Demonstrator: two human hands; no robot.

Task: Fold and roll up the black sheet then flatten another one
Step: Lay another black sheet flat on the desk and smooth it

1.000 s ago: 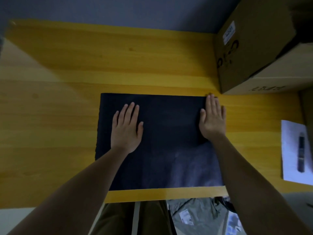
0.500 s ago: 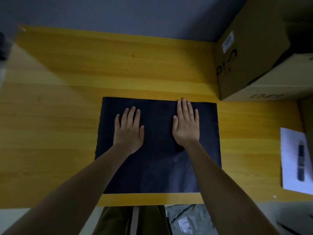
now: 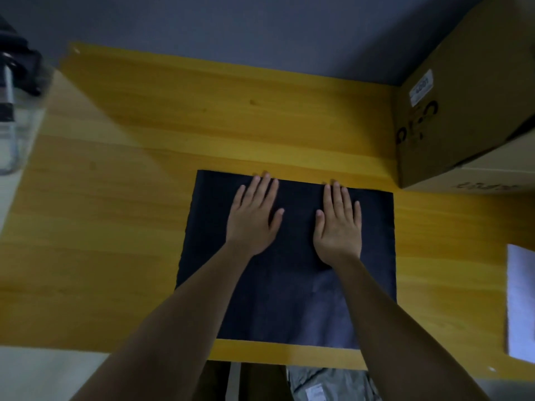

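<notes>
A black sheet (image 3: pixel 292 299) lies flat on the yellow wooden table (image 3: pixel 115 241), near the front edge. My left hand (image 3: pixel 253 218) rests palm down on the sheet's far left part, its fingertips at the far edge. My right hand (image 3: pixel 338 224) lies palm down beside it, fingers stretched toward the same far edge. Both hands are flat with fingers close together and hold nothing. My forearms cover part of the sheet's near half.
A large cardboard box (image 3: pixel 463 111) stands at the back right, close to the sheet's far right corner. White paper (image 3: pixel 521 302) lies at the right edge. A clear bottle (image 3: pixel 8 117) stands at the far left. Grey packaging (image 3: pixel 327 383) lies below the table's front edge.
My right hand slid from the sheet's right edge to its middle. Both hands then moved forward to the far edge.
</notes>
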